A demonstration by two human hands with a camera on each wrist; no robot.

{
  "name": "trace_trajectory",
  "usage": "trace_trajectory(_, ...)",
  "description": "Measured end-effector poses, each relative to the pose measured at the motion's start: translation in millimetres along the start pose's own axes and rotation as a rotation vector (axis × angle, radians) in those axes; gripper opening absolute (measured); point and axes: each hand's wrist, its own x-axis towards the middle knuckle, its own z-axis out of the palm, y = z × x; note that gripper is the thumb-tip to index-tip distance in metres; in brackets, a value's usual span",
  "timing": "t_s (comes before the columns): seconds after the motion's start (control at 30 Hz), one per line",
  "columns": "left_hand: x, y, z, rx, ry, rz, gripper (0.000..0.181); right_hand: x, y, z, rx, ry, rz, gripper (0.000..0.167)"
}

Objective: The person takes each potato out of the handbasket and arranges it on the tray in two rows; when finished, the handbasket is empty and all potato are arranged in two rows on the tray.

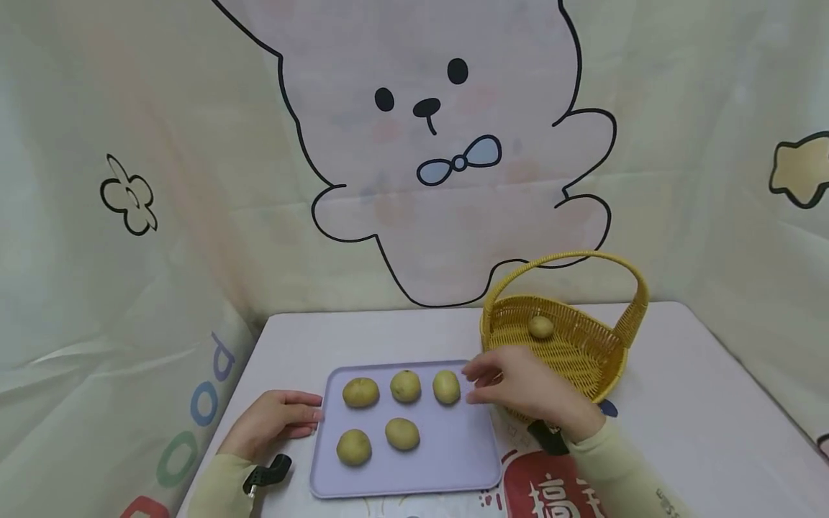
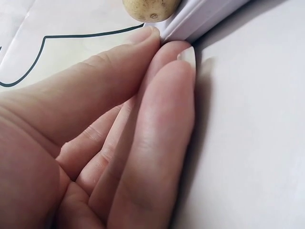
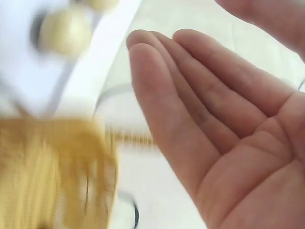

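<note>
My left hand [image 1: 275,421] is at the left edge of the lilac tray [image 1: 447,475]. In the left wrist view its thumb and forefinger tips come together at the tray's rim, pinching it. Several potatoes [image 1: 402,434] lie on the tray in two rows. Above the tray's right edge is my right hand [image 1: 518,381], its palm bare and its thumb apart from the fingers in the right wrist view. Its fingertips are beside the back-right potato [image 1: 446,387], a small gap away. Behind that hand stands a yellow woven basket [image 1: 589,360] with one potato [image 1: 540,327] inside.
The basket's tall arched handle [image 1: 570,254] rises over it at the back right of the white table [image 1: 667,403]. A red printed patch [image 1: 550,485] shows at the table's front. A curtain [image 1: 414,237] printed with a cartoon bear hangs behind.
</note>
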Motion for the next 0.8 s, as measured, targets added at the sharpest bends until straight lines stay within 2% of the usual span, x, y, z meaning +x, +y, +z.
trace_trajectory(0.13, 0.9, 1.7, -1.5, -0.002, 0.004, -0.013, 0.049, -6.4, 26, -38, -0.103, 0.07, 0.05, 0.036)
trace_trajectory(0.27, 0.5, 0.3, -1.7, -0.005, -0.002, -0.021, 0.05, -8.9, 53, -71, -0.15, 0.115, 0.112, 0.039)
trace_trajectory(0.4, 0.7, -0.4, -1.2, -0.004, 0.003, -0.014, 0.05, -5.2, 76, -95, -0.178, 0.132, 0.16, 0.045)
trace_trajectory(0.53, 1.8, -0.8, 0.1, -0.006, -0.006, -0.005, 0.049, 1.2, 95, -108, -0.17, 0.117, 0.224, 0.051)
trace_trajectory(0.67, 2.2, -0.6, 0.1, -0.007, -0.01, -0.015, 0.049, 10.2, 112, -112, -0.136, 0.114, 0.298, 0.052)
trace_trajectory(0.8, 2.6, 0.3, -0.3, -0.007, 0.001, -0.019, 0.049, 18.2, 125, -113, -0.143, 0.129, 0.334, 0.05)
